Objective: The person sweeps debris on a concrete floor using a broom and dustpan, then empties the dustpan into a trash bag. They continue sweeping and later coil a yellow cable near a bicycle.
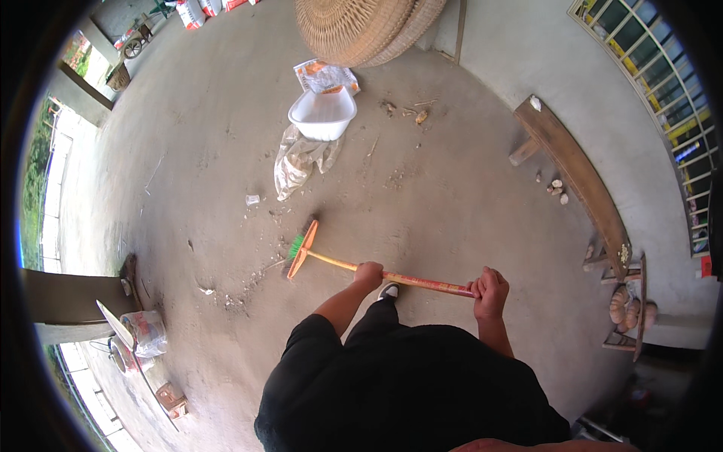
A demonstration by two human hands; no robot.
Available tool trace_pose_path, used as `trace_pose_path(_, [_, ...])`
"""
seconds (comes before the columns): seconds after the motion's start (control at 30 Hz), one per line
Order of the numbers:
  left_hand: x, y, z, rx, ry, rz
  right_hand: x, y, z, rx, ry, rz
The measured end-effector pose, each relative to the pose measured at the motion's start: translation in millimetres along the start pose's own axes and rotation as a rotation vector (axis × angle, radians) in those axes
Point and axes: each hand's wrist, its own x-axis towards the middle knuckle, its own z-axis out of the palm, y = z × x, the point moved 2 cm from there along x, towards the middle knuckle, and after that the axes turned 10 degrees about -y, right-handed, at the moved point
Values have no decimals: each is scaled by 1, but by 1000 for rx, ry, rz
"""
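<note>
A push-style broom lies across my front, its orange head [303, 248] with green and dark bristles at the floor to the left. My left hand [369, 276] grips the yellow-and-red broom handle [421, 282] partway along. Around the handle's far right end my right hand [490, 292] is closed. Litter and dust [234, 304] are scattered on the concrete floor left of the bristles. A small clear plastic cup [252, 200] lies beyond the broom head. Farther ahead are a white plastic basin [323, 116] and a crumpled clear plastic bag [299, 161].
A printed sack [325, 76] lies behind the basin, near large woven baskets [350, 28]. Along the right wall runs a wooden bench [576, 164], with several pale lumps [557, 191] beside it. At left stand a pillar [73, 296], a shovel [116, 325] and a brick [171, 400].
</note>
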Motion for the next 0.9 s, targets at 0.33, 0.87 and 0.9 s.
trace_pose_path(0.33, [65, 111, -39, -66, 34, 180, 13, -92, -43, 69, 153, -241])
trace_pose_path(0.87, [323, 389, -45, 51, -104, 574, 145, -254, -186, 50, 523, -520])
trace_pose_path(0.9, [341, 396, -47, 35, -116, 553, 164, -261, -192, 37, 538, -499])
